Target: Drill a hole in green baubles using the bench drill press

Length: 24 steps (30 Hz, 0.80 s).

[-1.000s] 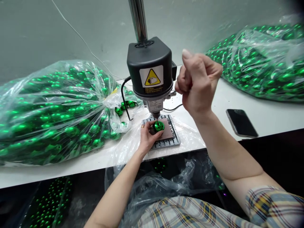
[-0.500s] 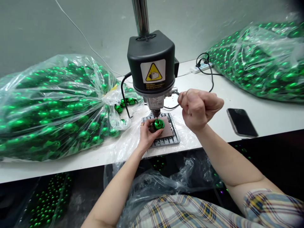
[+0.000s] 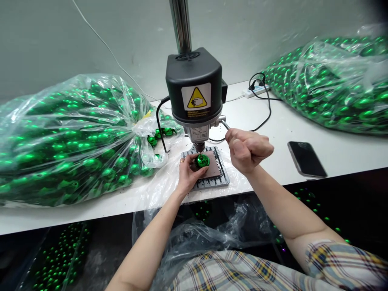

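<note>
A shiny green ball ornament (image 3: 202,161) rests on a pinkish board (image 3: 214,165) over the slotted metal base (image 3: 222,181) of a small drill press (image 3: 194,85). My left hand (image 3: 189,173) grips the ball from its left side, thumb in front and fingers behind. Just above the ball is the drill chuck (image 3: 199,147); I cannot tell whether the bit touches it. My right hand (image 3: 247,149) is closed in a fist round the feed lever (image 3: 225,124) at the press's right side, hiding the lever's end.
Big clear bags of green balls lie at left (image 3: 69,145) and right (image 3: 339,89). A phone (image 3: 306,159) sits near the table's right front edge. A power strip (image 3: 256,91) with black cables stands behind. Plastic sheeting (image 3: 209,232) hangs below the front edge.
My right hand has moved slightly down and left with the lever. The view has shifted a little. My left hand keeps its hold on the ball.
</note>
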Available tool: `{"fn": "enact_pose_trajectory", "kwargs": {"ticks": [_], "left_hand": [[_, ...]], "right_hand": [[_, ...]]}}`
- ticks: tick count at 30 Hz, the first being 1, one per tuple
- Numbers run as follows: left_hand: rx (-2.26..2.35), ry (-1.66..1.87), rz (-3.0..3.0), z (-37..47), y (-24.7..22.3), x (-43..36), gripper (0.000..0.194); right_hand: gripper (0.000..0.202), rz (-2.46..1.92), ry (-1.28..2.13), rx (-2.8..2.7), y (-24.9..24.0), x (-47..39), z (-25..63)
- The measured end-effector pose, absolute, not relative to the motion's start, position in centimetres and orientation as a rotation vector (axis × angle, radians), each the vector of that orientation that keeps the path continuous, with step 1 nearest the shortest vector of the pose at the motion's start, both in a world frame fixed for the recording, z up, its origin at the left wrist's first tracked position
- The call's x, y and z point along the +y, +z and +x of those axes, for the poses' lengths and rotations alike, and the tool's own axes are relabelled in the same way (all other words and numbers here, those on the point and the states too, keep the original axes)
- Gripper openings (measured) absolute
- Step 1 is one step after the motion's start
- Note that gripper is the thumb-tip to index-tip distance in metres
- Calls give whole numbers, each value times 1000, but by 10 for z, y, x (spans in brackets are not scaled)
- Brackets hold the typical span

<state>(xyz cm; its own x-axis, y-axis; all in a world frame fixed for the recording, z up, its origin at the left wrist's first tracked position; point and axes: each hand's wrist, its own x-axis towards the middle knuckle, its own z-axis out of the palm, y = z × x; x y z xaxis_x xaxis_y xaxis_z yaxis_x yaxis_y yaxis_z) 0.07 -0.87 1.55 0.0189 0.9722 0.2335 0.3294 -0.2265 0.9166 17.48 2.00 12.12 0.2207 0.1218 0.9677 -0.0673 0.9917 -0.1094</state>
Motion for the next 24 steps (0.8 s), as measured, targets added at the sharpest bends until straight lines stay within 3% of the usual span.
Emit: {"fn": "enact_pose_trajectory", "kwargs": {"ticks": [5,12,18,21,24], "left_hand": [[1352,1232,1590,3,18,-7,51],[1509,1334,1689,-2,37,-36,38],[1330,802,1879,-49,70,-93,42],[1557,982,1835,-83,75,-56,18],[1959,941,1941,-109,76,19,24]], "right_hand": [[50,-104,177,-1313,137,13,172],[61,-470,658,-1161,223,38,167],[56,-426,710,-1061,226,50,166],[55,-427,727,-1055,224,45,166],[50,-418,753,-1031,225,43,167]]}}
